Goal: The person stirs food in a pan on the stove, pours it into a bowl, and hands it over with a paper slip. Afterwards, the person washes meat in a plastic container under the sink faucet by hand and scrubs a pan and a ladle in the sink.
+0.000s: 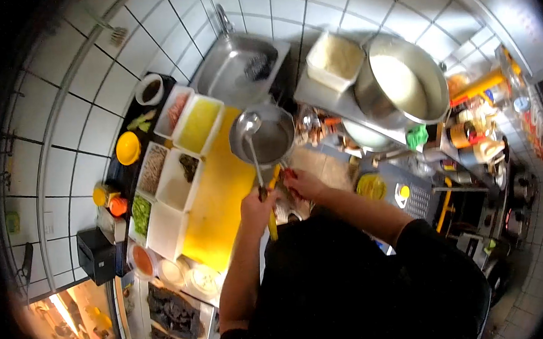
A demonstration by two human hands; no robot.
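Note:
My left hand [258, 209] is closed around the handle of a metal ladle [253, 139], whose bowl hangs over a round metal pan [272, 138]. Close by on the right, my right hand [303, 185] is closed on the pan's handle, near a red part. A yellow strip [273, 213] runs between the two hands. The pan is held beside the upper end of a yellow board [223, 198]. What lies inside the pan is too blurred to make out.
White containers of food [198, 125] line the left side. A sink [233, 68] is at the top, with a big pot [404, 84] of white liquid and a white tub [334, 61] to its right. Stoves and bottles stand far right.

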